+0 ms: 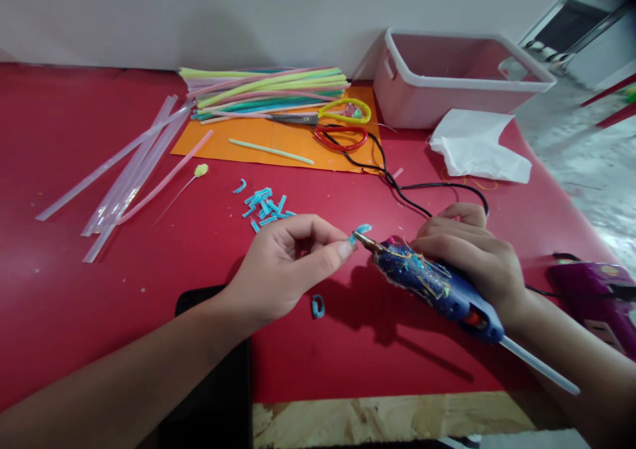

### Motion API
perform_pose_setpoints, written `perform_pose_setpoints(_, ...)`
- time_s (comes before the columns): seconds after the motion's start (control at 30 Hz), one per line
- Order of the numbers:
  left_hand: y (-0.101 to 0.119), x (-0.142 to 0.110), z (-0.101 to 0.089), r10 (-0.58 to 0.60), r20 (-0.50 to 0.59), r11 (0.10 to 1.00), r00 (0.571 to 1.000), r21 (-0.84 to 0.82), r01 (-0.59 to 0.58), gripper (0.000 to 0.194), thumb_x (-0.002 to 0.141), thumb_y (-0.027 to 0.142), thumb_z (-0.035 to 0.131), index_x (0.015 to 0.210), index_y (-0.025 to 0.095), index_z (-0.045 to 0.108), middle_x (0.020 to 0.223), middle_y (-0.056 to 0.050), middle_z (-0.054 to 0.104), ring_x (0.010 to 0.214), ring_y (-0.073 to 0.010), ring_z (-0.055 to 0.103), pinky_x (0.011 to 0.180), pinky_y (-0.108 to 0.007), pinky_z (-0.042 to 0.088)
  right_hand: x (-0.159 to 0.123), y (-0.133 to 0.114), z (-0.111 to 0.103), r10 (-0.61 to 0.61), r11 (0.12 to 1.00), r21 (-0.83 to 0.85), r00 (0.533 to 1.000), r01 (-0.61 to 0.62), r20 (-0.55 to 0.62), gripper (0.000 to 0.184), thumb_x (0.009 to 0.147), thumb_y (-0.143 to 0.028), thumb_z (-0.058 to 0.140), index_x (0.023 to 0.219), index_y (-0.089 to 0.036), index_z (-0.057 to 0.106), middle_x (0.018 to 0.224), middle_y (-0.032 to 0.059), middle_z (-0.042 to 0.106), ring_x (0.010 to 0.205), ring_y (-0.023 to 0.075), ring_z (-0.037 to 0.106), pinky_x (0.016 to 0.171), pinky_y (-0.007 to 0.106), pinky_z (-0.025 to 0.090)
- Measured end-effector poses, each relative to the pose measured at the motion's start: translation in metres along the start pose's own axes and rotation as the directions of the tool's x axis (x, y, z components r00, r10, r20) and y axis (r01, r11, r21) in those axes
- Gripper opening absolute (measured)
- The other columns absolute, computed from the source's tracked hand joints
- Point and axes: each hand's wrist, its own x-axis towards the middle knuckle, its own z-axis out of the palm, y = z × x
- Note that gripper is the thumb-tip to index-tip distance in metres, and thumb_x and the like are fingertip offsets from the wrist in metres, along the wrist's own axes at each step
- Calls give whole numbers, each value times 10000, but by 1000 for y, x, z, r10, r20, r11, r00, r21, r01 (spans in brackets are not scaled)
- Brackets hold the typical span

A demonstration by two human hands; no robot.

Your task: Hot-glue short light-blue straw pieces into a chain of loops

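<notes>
Between the thumb and forefinger of my left hand [293, 263] is a small piece of blue pipe cleaner [364, 228], bent slightly. My right hand [472, 257] is wrapped round a dark blue hot glue gun [427, 283], its metal nozzle touching or right beside that piece; I cannot tell which. A clear glue stick [539, 364] sticks out of the gun's back end. Below my left hand lies a blue pipe cleaner loop [318, 306] on the red tabletop [293, 363]. Several short cut blue pieces [265, 207] are heaped just beyond my left hand, partly hidden by it.
Pipe cleaners [268, 91] and scissors [342, 124] lie on an orange sheet [213, 141]. Clear glue sticks [134, 164] are at left. A pink bin [462, 98], white cloth [479, 148], purple power strip [591, 297], black cord [412, 204] and dark flat object [213, 383] surround my hands.
</notes>
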Motion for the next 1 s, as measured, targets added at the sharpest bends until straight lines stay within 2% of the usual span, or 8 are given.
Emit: perform_pose_setpoints(1.0,-3,0,-1,41,5,999,999,27,-41,160,811,159,674,661,151,621,582,59,488,520,-53,381,496,-197,300,-1,-1,1,23,1000,-17,1000,-23,-10,91,977,-256,478,944,-218,554,679,-15,594,613,160,597,771,416,346)
